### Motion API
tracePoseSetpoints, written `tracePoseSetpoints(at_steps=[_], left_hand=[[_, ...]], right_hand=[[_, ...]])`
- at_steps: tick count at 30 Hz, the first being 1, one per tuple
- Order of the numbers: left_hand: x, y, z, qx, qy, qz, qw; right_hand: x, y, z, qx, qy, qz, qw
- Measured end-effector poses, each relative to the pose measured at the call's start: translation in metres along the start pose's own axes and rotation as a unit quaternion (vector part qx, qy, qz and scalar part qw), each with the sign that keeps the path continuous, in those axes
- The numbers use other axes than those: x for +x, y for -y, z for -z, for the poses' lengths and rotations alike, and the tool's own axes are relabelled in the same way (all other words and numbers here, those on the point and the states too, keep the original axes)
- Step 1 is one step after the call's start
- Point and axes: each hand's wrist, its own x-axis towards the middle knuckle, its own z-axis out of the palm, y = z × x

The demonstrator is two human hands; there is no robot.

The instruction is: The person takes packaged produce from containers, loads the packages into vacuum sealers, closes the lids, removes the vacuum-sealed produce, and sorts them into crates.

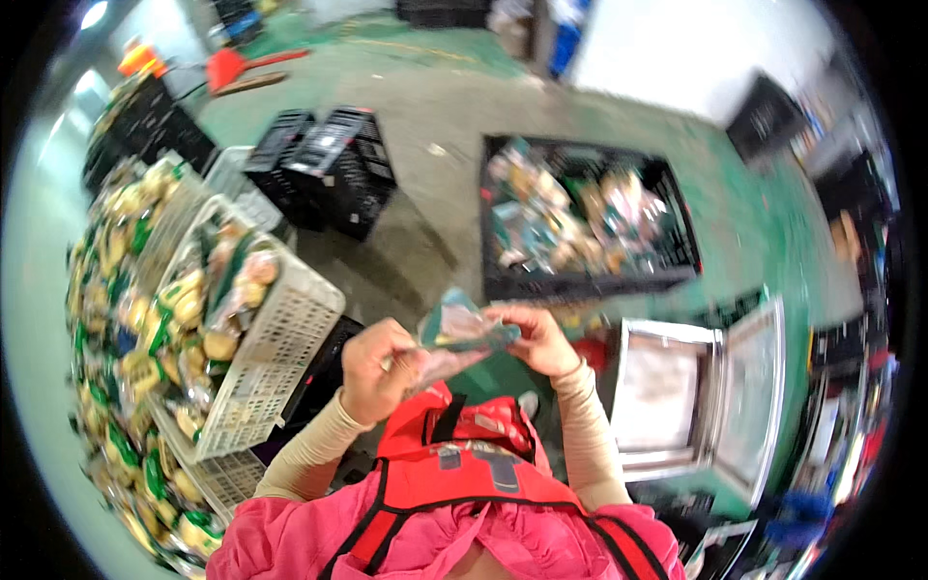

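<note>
In front of my chest I hold a thin plastic bag, see-through with green parts, stretched between both hands. My left hand is closed on its left end, with the fingers curled in. At the other end my right hand pinches the edge between thumb and fingertips. Blur hides whether anything is inside the bag. To the left of my left hand, a white perforated crate is tilted and holds bagged yellowish produce in green-and-clear wrapping.
A large pile of similar bags fills the left side. Ahead sits a black crate of packages. Black crates stand ahead left, with a red dustpan beyond. On my right is a white-framed box with its lid raised.
</note>
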Motion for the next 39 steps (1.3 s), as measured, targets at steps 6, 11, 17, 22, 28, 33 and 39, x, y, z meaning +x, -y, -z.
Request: tracePoseSetpoints(at_steps=[6,11,17,22,28,33,39], left_hand=[[0.053,-0.013,-0.111,-0.141,0.098,0.033,0.985],[0.085,-0.011,-0.206,-0.179,0.061,0.072,0.979],[0.07,-0.004,-0.332,-0.301,0.218,0.131,0.919],[0.029,0.018,-0.429,-0.237,0.257,0.179,0.919],[-0.005,0.058,-0.525,-0.257,0.312,0.342,0.848],[-0.017,0.122,-0.595,-0.268,0.312,0.417,0.811],[0.004,0.131,-0.637,-0.404,0.29,0.577,0.648]], right_hand=[[-0.094,-0.002,0.071,0.122,-0.199,0.103,0.967],[-0.17,-0.001,0.122,0.124,-0.406,0.097,0.9],[-0.252,-0.02,0.163,-0.001,-0.607,0.093,0.789],[-0.31,-0.048,0.196,-0.184,-0.716,-0.023,0.673],[-0.366,-0.117,0.251,-0.235,-0.722,-0.19,0.622],[-0.382,-0.193,0.307,-0.095,-0.719,-0.198,0.66],[-0.371,-0.222,0.346,-0.042,-0.736,-0.21,0.642]])
